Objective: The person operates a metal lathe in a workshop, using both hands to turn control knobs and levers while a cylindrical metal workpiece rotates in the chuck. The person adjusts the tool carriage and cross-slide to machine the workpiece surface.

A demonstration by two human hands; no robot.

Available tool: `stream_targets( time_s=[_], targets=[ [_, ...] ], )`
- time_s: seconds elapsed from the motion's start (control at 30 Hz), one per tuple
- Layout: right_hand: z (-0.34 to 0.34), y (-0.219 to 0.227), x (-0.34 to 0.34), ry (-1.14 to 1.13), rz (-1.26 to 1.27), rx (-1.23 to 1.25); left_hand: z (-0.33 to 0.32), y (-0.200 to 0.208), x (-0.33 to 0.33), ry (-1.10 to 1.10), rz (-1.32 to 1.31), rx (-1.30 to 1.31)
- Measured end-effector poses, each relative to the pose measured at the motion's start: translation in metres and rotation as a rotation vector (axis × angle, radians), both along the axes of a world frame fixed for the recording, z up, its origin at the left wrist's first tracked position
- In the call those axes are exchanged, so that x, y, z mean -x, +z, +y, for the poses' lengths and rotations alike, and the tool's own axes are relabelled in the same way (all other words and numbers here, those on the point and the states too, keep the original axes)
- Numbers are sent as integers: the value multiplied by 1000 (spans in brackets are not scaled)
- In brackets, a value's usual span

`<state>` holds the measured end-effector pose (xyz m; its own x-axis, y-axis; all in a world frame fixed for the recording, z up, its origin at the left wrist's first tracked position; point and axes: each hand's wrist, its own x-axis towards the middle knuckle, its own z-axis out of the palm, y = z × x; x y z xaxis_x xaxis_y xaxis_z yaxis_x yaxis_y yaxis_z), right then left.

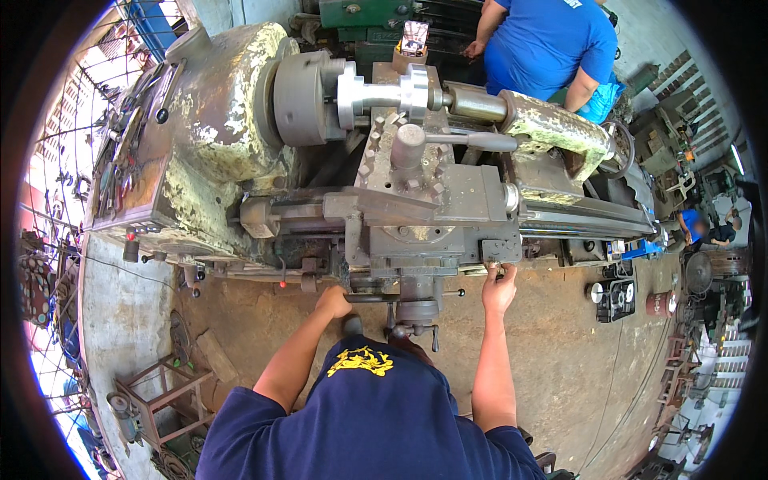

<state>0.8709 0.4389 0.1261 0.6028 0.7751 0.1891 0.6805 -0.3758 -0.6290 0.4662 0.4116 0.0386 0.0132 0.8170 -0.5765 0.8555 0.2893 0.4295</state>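
Note:
My left hand [334,303] is closed on the left end of a horizontal handle bar [384,298] at the front of a large metal lathe. Further right, my right hand [499,290] is raised to the carriage's front corner. Its fingers pinch a small knob [494,266] under a dark plate [502,250]. Above, a shiny metal workpiece [382,96] with two wide flanges sits between the grey chuck [300,98] and the tailstock [552,128]. The tool post [408,146], with its long clamping lever [472,142], stands in front of it.
Loose hand tools lie on the headstock [132,164] at left. A phone [414,37] stands behind the workpiece. Another person in blue [544,48] is beyond the tailstock. A metal frame [164,400] stands at lower left, and a black open case [616,300] lies on the floor at right.

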Motion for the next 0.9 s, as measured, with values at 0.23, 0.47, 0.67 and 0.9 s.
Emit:
stream_targets(
  time_s=[0.23,0.47,0.67,0.9],
  targets=[
    [0,3,1,-2,-8,-20,0,0,-2,25,7,32],
    [1,4,3,-14,-23,-24,-1,1,-3,6,24,-8],
    [1,3,1,-16,12,18,0,-2,-3,4,18,-19],
    [1,-4,-2,-10,23,-7,2,9,-6,11,28,41]
  ],
)
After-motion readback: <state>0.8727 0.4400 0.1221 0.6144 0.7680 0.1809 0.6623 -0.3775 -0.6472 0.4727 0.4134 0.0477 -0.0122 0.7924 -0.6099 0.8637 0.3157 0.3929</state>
